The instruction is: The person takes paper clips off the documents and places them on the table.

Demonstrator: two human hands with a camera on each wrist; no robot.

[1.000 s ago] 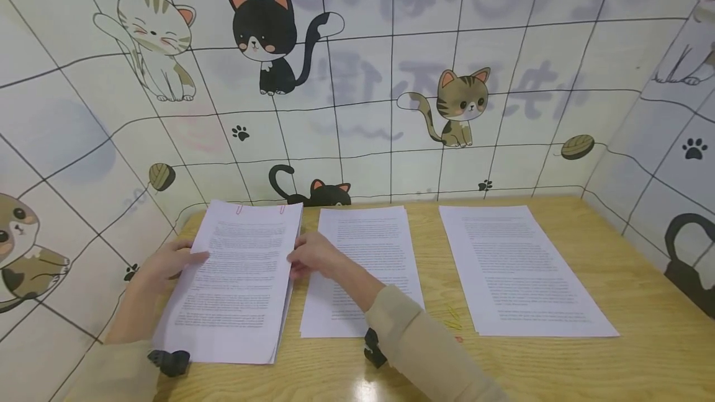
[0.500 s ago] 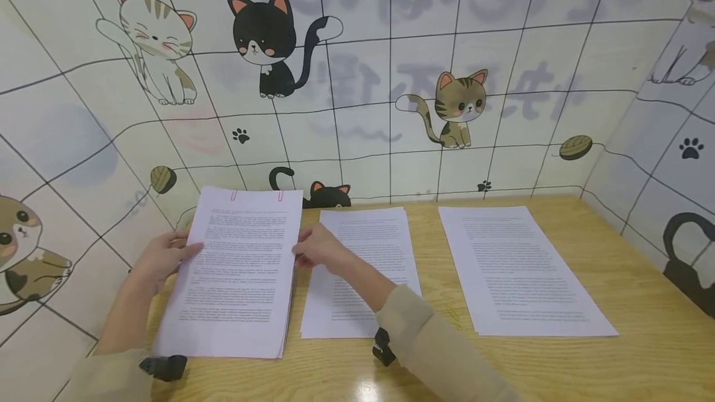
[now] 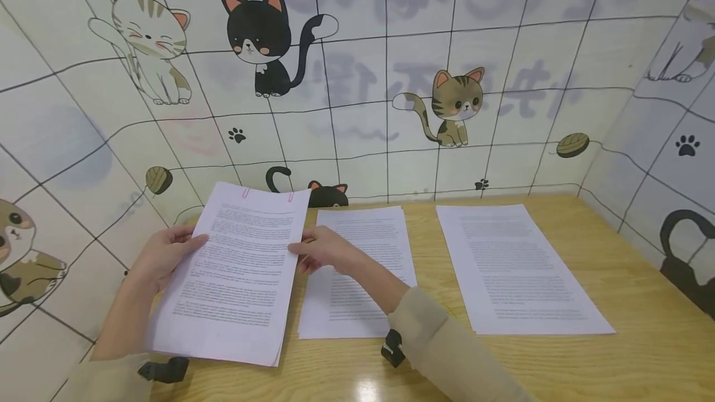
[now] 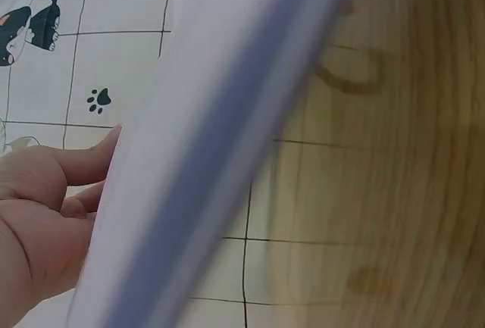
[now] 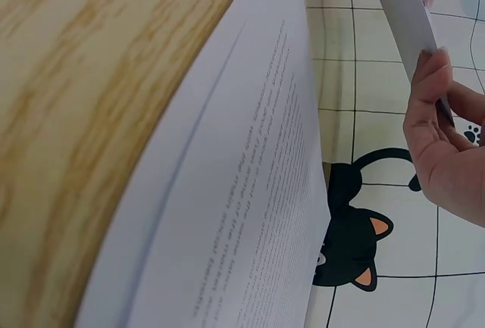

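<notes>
A stack of printed paper (image 3: 234,278) is held tilted at the left of the table, its top edge raised. Two pink paper clips, the left paper clip (image 3: 246,193) and the right paper clip (image 3: 290,196), sit on that top edge. My left hand (image 3: 162,259) grips the stack's left edge, thumb on top and fingers beneath. With thumb and fingers my right hand (image 3: 329,248) pinches the right edge; in the right wrist view the right hand (image 5: 443,139) shows the pages between its thumb and fingers. The left wrist view has the paper (image 4: 174,161) blurred beside the left hand (image 4: 45,214).
A second paper stack (image 3: 363,303) lies at the middle of the wooden table (image 3: 436,368), partly under my right forearm. To its right lies a third paper stack (image 3: 525,272). Yellow clips (image 3: 451,311) show beside my right sleeve. Cat-patterned walls (image 3: 357,110) bound the table's back and sides.
Both hands have lifted the clipped stack's top edge upward from its lower position and tilted it, shifting it slightly. The other two stacks stay put.
</notes>
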